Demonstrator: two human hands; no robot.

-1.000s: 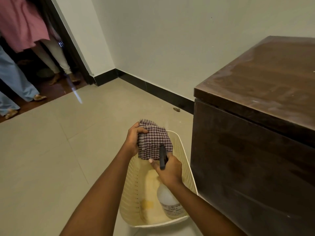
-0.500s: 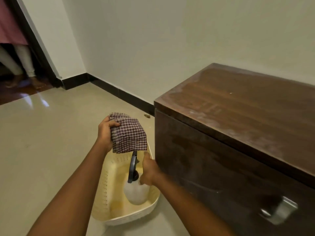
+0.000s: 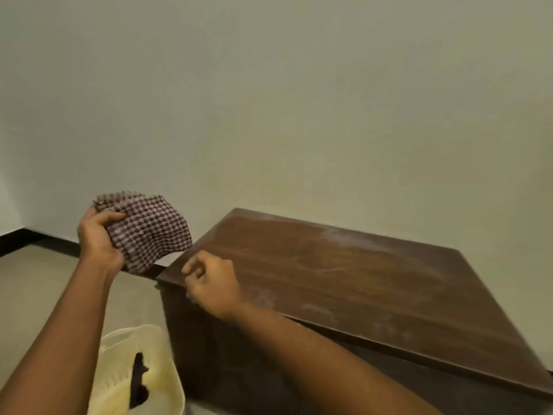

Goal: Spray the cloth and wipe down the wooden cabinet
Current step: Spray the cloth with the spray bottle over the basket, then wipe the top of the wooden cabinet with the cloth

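Note:
My left hand (image 3: 97, 238) grips a folded maroon-and-white checked cloth (image 3: 151, 230), held in the air just left of the cabinet's near left corner. The dark wooden cabinet (image 3: 344, 274) fills the right half of the view; its top carries pale dusty streaks. Over that near left corner hovers my right hand (image 3: 211, 281), fingers loosely curled and holding nothing. The spray bottle's black trigger head (image 3: 137, 381) sticks up from the cream basket (image 3: 112, 354) on the floor at lower left; its body is barely visible.
A plain pale wall (image 3: 269, 100) stands right behind the cabinet. A black skirting strip (image 3: 27, 238) runs along the wall's base at left. Beige floor tiles (image 3: 36, 289) lie left of the cabinet and around the basket.
My right hand let go of the spray bottle, leaving it in the basket, and rose to the cabinet's corner. My left hand lifted the cloth. The view swung up and right.

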